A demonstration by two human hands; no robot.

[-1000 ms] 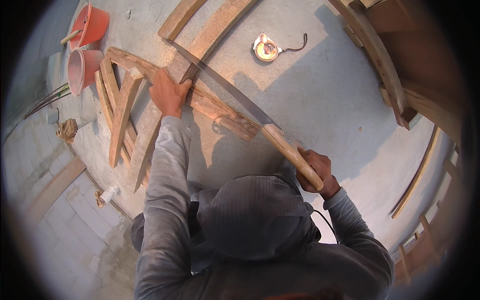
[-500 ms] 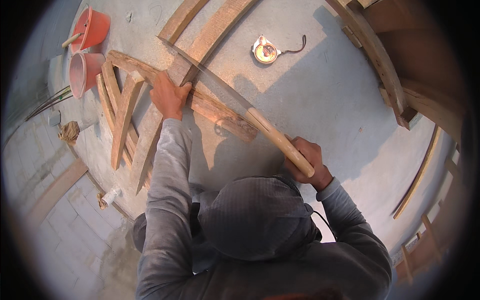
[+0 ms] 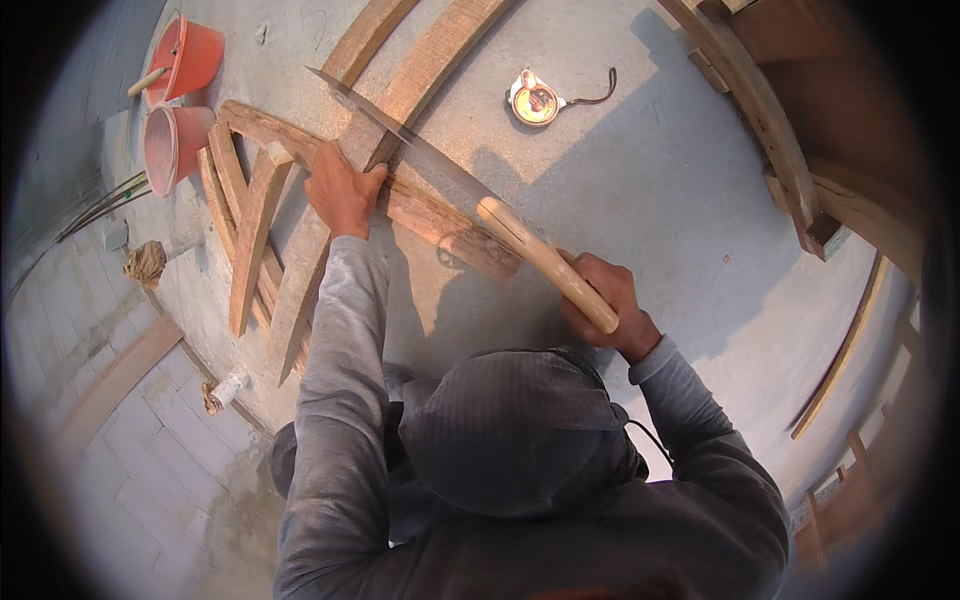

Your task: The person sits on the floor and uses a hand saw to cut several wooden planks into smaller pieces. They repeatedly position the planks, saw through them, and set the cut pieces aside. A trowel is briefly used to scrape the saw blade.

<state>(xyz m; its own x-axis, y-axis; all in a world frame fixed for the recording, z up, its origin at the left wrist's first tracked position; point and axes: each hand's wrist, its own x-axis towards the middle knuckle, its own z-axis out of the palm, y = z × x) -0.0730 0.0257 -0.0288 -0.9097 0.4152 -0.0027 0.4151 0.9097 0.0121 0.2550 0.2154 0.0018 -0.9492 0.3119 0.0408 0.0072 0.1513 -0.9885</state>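
At centre left of the frame, the left hand (image 3: 343, 192) presses flat on the weathered wooden plank (image 3: 440, 222). The long steel-bladed saw with pale wooden handle (image 3: 455, 185) runs diagonally from upper left to the right hand (image 3: 605, 305), which is clenched round its handle.

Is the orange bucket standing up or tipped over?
Standing up, as far as the view shows. The orange bucket shows its open mouth upward, with a pale stick poking out over its rim, beside the pink bucket.
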